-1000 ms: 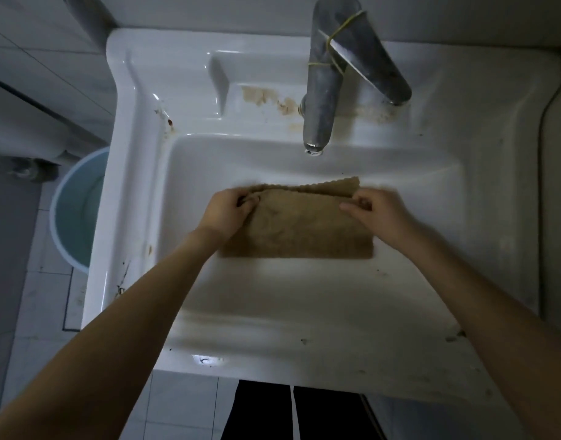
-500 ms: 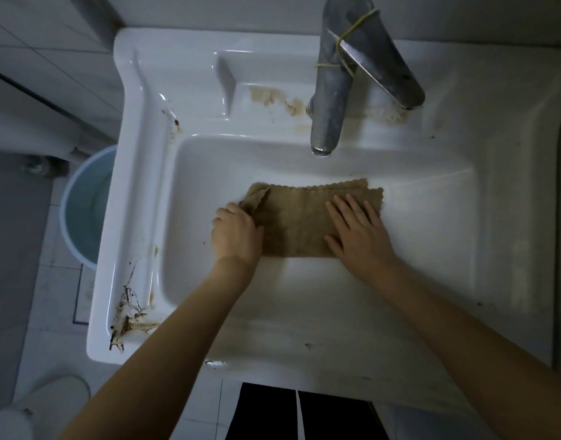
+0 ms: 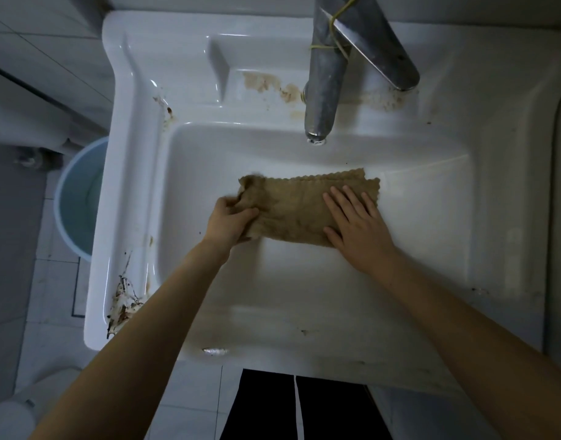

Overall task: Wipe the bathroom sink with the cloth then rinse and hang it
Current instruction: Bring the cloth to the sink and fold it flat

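Head view: the tan cloth (image 3: 299, 209) lies flat in the sink (image 3: 415, 201) basin below the faucet (image 3: 325, 77), as 0.5 s ago. Left hand (image 3: 230, 222) still pinches its bunched left edge; right hand (image 3: 357, 227) stays spread flat on it

White ceramic sink (image 3: 190, 312): a tan cloth (image 3: 295, 208) lies folded and flat in the basin, toward the far side. Metal tap (image 3: 323, 87) stands on the far ledge, spout over the basin. Brown stains (image 3: 272, 85) mark the far ledge beside the tap base. Dark cracked grime (image 3: 123, 308) sits on the near left rim corner.
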